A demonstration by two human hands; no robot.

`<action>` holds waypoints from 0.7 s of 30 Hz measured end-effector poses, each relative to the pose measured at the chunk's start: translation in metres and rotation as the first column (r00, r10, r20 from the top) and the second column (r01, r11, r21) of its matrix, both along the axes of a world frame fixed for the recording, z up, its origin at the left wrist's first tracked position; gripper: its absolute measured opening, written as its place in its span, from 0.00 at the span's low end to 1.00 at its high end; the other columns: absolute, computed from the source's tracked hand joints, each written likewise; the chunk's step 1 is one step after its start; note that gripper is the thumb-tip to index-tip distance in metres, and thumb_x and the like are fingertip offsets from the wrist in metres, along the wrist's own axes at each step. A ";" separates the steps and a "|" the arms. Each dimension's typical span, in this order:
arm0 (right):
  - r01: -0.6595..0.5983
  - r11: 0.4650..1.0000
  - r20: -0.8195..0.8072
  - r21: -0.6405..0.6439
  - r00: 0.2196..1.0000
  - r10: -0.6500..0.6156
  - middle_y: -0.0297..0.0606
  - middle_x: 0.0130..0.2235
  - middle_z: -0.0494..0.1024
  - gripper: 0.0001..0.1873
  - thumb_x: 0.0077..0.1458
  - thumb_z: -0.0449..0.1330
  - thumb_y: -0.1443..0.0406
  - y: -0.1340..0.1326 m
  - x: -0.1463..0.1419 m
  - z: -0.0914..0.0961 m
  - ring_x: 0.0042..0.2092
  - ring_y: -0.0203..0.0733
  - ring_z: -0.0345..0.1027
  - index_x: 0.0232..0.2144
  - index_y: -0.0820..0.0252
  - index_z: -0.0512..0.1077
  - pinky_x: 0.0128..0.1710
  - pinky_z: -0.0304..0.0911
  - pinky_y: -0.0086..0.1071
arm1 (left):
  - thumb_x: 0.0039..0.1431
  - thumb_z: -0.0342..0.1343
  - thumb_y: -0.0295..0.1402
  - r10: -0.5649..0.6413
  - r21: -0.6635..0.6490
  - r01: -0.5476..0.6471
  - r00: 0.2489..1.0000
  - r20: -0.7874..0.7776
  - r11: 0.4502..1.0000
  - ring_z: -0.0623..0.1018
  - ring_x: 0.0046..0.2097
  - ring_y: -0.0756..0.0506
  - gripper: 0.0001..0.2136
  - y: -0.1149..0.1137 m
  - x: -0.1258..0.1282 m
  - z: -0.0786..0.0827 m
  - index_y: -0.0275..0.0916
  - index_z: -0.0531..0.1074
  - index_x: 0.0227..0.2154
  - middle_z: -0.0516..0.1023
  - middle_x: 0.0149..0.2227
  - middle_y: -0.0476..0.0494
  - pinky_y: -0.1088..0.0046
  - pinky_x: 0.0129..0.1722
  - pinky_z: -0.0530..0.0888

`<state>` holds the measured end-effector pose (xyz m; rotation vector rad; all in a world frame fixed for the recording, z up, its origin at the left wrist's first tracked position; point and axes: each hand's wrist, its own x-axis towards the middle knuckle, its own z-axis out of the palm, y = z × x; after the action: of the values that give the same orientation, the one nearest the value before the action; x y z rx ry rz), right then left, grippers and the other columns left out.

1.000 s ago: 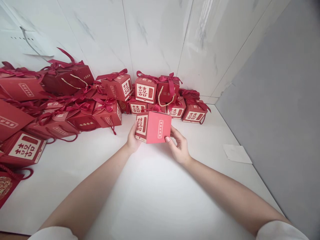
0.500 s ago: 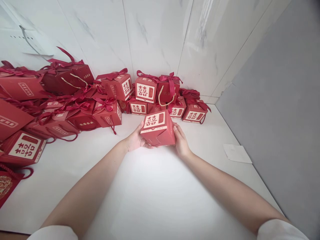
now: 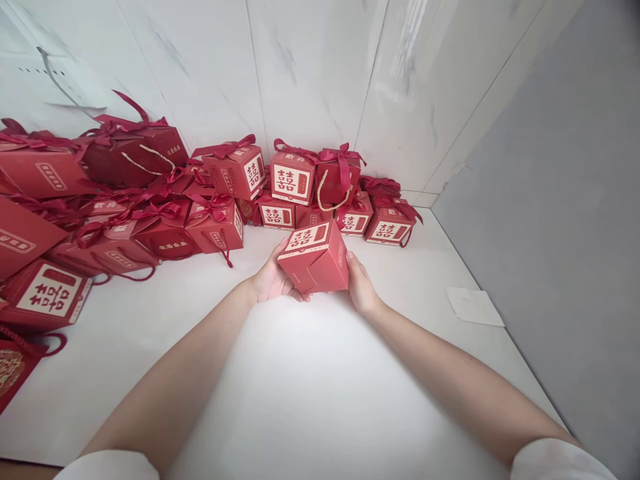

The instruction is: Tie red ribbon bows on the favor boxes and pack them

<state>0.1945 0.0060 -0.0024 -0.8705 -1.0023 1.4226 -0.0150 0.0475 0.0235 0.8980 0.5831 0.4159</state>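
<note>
Red cardboard gift box [image 3: 315, 261] with a cream label sits tilted between my hands, label face up and away from me. My left hand [image 3: 273, 280] cups its underside; my right hand [image 3: 361, 288] clasps its side, above the white desk [image 3: 300, 387].

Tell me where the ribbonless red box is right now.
In the head view the ribbonless red box is at centre, held tilted between the left hand and right hand over the table, in front of the ribboned boxes by the wall.
</note>
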 end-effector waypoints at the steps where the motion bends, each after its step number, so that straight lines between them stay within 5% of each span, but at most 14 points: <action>1: -0.010 1.000 0.003 -0.001 1.000 0.010 0.33 0.24 0.75 0.24 0.59 0.52 0.41 -0.001 0.000 0.000 0.25 0.42 0.71 0.36 0.55 0.65 0.19 0.65 0.33 | 0.52 0.34 0.70 -0.006 0.004 0.006 1.000 0.009 1.000 0.81 0.31 0.37 0.47 0.000 0.000 -0.001 0.31 0.72 0.52 0.82 0.33 0.31 0.65 0.31 0.76; 6: -0.024 1.000 0.032 -0.006 0.999 0.024 0.41 0.40 0.79 0.27 0.59 0.52 0.40 -0.003 0.002 0.000 0.38 0.47 0.75 0.45 0.55 0.67 0.21 0.69 0.32 | 0.52 0.37 0.70 0.019 -0.017 -0.018 0.998 0.053 1.000 0.81 0.31 0.37 0.47 0.001 0.001 -0.003 0.32 0.70 0.55 0.82 0.33 0.32 0.64 0.30 0.77; 11: -0.076 0.995 0.049 0.060 0.996 0.073 0.40 0.63 0.64 0.36 0.59 0.52 0.41 -0.006 0.006 0.000 0.51 0.50 0.71 0.64 0.44 0.54 0.24 0.74 0.33 | 0.53 0.36 0.68 0.185 -0.145 -0.174 0.980 0.068 0.974 0.82 0.35 0.37 0.47 0.003 0.006 -0.004 0.32 0.64 0.60 0.82 0.40 0.30 0.66 0.32 0.78; 16: -0.076 0.992 0.080 0.101 0.994 0.068 0.36 0.67 0.56 0.34 0.60 0.54 0.46 -0.006 0.006 0.000 0.61 0.53 0.60 0.65 0.43 0.54 0.27 0.76 0.32 | 0.55 0.35 0.68 0.152 -0.140 -0.137 0.984 0.097 0.981 0.82 0.40 0.36 0.47 0.003 0.006 -0.006 0.33 0.60 0.63 0.80 0.45 0.28 0.66 0.33 0.78; 21: -0.087 0.991 0.084 0.099 0.993 0.079 0.37 0.66 0.59 0.35 0.60 0.56 0.47 -0.006 0.006 0.000 0.59 0.53 0.62 0.65 0.44 0.52 0.27 0.77 0.33 | 0.56 0.32 0.68 0.165 -0.105 -0.155 0.981 0.099 0.982 0.81 0.42 0.35 0.47 0.003 0.005 -0.009 0.33 0.59 0.64 0.80 0.46 0.28 0.64 0.34 0.78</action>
<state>0.2005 0.0001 -0.0022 -0.8237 -1.1738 1.4016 -0.0104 0.0505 0.0147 0.7340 0.5735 0.5732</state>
